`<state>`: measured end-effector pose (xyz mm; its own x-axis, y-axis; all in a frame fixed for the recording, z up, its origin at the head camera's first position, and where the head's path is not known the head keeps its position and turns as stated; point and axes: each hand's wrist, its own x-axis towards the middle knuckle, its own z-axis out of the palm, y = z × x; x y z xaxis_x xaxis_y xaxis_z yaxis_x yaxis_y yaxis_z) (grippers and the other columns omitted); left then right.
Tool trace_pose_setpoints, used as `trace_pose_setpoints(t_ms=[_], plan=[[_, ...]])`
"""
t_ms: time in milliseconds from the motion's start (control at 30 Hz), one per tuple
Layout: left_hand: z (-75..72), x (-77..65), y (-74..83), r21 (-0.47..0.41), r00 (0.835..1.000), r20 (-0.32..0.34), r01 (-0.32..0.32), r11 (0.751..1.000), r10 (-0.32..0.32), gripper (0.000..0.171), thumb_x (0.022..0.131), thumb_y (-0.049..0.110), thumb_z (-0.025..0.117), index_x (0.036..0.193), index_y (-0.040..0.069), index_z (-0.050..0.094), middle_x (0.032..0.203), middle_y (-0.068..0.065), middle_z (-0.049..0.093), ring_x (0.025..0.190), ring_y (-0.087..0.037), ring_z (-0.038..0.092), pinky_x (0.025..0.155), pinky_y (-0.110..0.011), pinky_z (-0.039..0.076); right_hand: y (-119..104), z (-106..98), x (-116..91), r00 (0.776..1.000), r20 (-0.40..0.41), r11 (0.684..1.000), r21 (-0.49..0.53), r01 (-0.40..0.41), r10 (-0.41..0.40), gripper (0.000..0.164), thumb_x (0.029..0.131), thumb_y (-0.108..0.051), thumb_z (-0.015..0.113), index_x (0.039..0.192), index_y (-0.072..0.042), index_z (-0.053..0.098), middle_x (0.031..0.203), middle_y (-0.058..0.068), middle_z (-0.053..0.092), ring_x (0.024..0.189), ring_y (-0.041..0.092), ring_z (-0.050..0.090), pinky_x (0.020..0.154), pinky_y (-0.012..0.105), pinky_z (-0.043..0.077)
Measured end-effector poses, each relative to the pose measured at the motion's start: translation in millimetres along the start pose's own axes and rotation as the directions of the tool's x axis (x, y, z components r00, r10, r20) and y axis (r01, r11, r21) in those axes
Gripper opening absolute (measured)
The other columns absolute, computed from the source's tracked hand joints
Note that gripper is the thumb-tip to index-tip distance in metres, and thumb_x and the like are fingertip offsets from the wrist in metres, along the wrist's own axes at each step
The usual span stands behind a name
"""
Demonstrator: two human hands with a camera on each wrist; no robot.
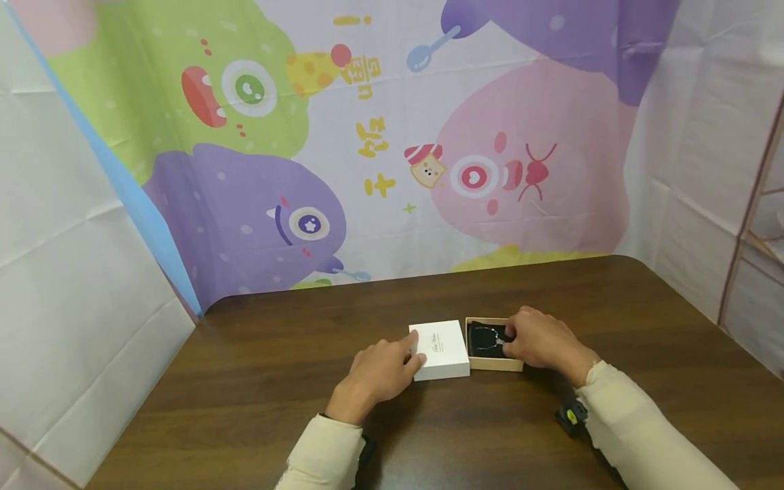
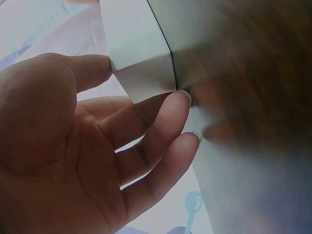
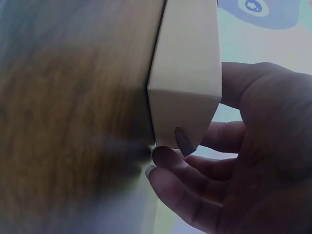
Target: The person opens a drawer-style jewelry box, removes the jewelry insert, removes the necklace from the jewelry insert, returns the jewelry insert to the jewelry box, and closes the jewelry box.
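A white square box lid (image 1: 447,357) with small dark print on top lies on the table, beside an open tan box base (image 1: 495,365). Inside the base, a silver-coloured chain with a pendant (image 1: 499,341) lies on a black pad (image 1: 482,345). My left hand (image 1: 381,371) holds the lid at its left edge, thumb and index finger at the top and the other fingers bent along the side. With my right hand (image 1: 542,340) I grip the right end of the base, thumb over its rim. A dark tab (image 3: 184,141) shows on that end wall in the right wrist view.
Both boxes rest on a brown wooden table (image 1: 294,340). A cartoon-printed cloth (image 1: 392,238) hangs behind the far edge, with pale cloth on either side. A dark device (image 1: 571,416) is strapped under my right sleeve.
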<state>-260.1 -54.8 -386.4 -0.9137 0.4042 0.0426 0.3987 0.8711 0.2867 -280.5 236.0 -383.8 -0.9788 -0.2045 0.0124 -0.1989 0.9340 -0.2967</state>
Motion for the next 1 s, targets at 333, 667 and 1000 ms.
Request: trace_pose_setpoints(t_ms=[333, 667, 1000], plan=[[0.9, -1.5, -1.0, -0.004, 1.0, 0.004, -0.001, 1.0, 0.001, 0.057, 0.101, 0.042, 0.056, 0.151, 0.015, 0.047, 0.113, -0.01, 0.07, 0.079, -0.02, 0.055, 0.069, -0.039, 0.043, 1.7, 1.0, 1.3, 1.0, -0.018, 0.999, 0.054, 0.007, -0.006, 0.026, 0.082, -0.02, 0.072, 0.064, -0.015, 0.054, 0.068, -0.001, 0.048, 0.056, 0.015, 0.045, 0.051, 0.033, 0.033], [1.7, -1.5, -1.2, 0.001, 1.0, -0.001, -0.005, 1.0, 0.005, 0.057, 0.101, 0.042, 0.056, 0.151, 0.016, 0.047, 0.123, -0.01, 0.068, 0.085, -0.021, 0.058, 0.072, -0.042, 0.045, 5.5, 0.2, 3.0, 0.993, -0.095, 0.989, 0.122, 0.081, -0.07, 0.017, 0.076, -0.016, 0.074, 0.068, -0.014, 0.06, 0.07, -0.001, 0.054, 0.062, 0.016, 0.049, 0.057, 0.035, 0.041], [0.6, -0.3, -0.9, -0.002, 1.0, -0.002, -0.008, 1.0, 0.008, 0.057, 0.101, 0.042, 0.056, 0.151, 0.015, 0.048, 0.122, -0.01, 0.069, 0.083, -0.02, 0.057, 0.071, -0.041, 0.045, 9.7, 1.4, 7.8, 0.985, -0.145, 0.976, 0.18, 0.123, -0.097, 0.013, 0.076, -0.018, 0.078, 0.075, -0.011, 0.066, 0.081, 0.001, 0.06, 0.075, 0.018, 0.055, 0.071, 0.039, 0.046]])
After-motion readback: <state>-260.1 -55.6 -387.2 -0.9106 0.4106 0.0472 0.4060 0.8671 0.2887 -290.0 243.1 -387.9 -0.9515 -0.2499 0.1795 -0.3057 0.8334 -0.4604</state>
